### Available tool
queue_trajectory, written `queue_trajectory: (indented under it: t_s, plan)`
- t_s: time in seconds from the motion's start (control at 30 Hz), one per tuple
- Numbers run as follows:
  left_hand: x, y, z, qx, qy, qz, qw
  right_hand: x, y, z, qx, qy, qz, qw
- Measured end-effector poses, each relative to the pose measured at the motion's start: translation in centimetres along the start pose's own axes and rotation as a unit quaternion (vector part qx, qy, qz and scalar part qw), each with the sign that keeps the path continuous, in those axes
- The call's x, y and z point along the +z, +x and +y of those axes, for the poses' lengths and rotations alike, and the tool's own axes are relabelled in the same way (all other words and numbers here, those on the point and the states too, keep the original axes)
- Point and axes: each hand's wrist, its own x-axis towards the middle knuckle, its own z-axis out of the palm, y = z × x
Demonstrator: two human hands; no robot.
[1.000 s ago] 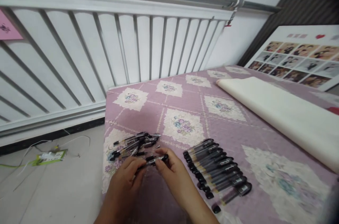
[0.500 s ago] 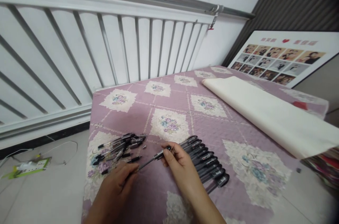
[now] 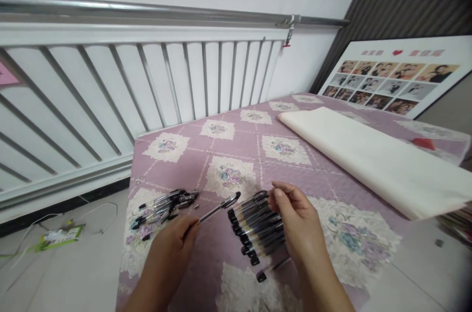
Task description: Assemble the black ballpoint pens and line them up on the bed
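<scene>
Leaving the left hand holding a pen, the loosely curled right hand reached lined-up pens.

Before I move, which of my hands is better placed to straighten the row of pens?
Probably your right hand: it is at the row of pens, while your left hand holds a single pen.

On the cloth, a pen pile lies left of a pen row, the radiator behind both.

Two hands, two pen groups
</scene>
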Motion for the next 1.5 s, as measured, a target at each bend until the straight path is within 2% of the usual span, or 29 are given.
queue_trajectory:
  t_s: [0.13, 0.23, 0.33, 0.47, 0.67, 0.77, 0.87, 0.97, 1.1, 1.2, 1.33, 1.5]
  plan:
    - [3.4, 3.9, 2.5, -0.010, 0.048, -0.040, 0.998, -2.1, 0.5, -0.1, -0.001, -0.003, 0.032, 0.999]
    - [6.2, 6.5, 3.5, -0.005, 0.090, -0.047, 0.995, -3.1, 0.5, -0.3, -0.010, -0.021, 0.036, 0.999]
    - [8.1, 7.7, 4.0, -0.005, 0.111, -0.050, 0.993, -3.8, 0.6, -0.4, -0.017, -0.039, 0.023, 0.999]
    - [8.8, 7.9, 4.1, -0.007, 0.117, -0.066, 0.991, -3.9, 0.5, -0.3, -0.012, -0.059, -0.001, 0.998]
    - [8.7, 7.5, 4.3, 0.014, 0.123, -0.086, 0.989, -2.7, 0.2, 0.1, -0.015, -0.069, -0.037, 0.997]
    - [7.8, 6.6, 4.0, 0.034, 0.081, -0.056, 0.995, -1.5, -0.1, 0.4, -0.018, -0.076, -0.065, 0.995]
    - [5.9, 4.8, 2.3, 0.044, 0.060, -0.005, 0.997, -0.2, -0.5, 0.5, -0.023, -0.099, -0.106, 0.989]
    - [3.5, 2.5, -0.6, 0.009, 0.090, 0.049, 0.995, 1.3, -1.0, 0.5, -0.044, -0.137, -0.153, 0.978]
    - [1.4, 0.5, -4.3, -0.029, 0.129, 0.078, 0.988, 3.8, -2.0, 0.5, -0.103, -0.203, -0.217, 0.949]
    - [1.0, -0.2, -5.6, -0.048, 0.154, 0.071, 0.984, 5.9, -2.9, 1.0, -0.146, -0.257, -0.275, 0.915]
    - [1.1, -0.6, -5.4, -0.080, 0.183, 0.047, 0.979, 8.5, -4.3, 2.4, -0.182, -0.336, -0.333, 0.862]
    - [1.2, -0.7, -4.2, -0.100, 0.176, 0.029, 0.979, 10.5, -5.0, 5.1, -0.230, -0.411, -0.324, 0.820]
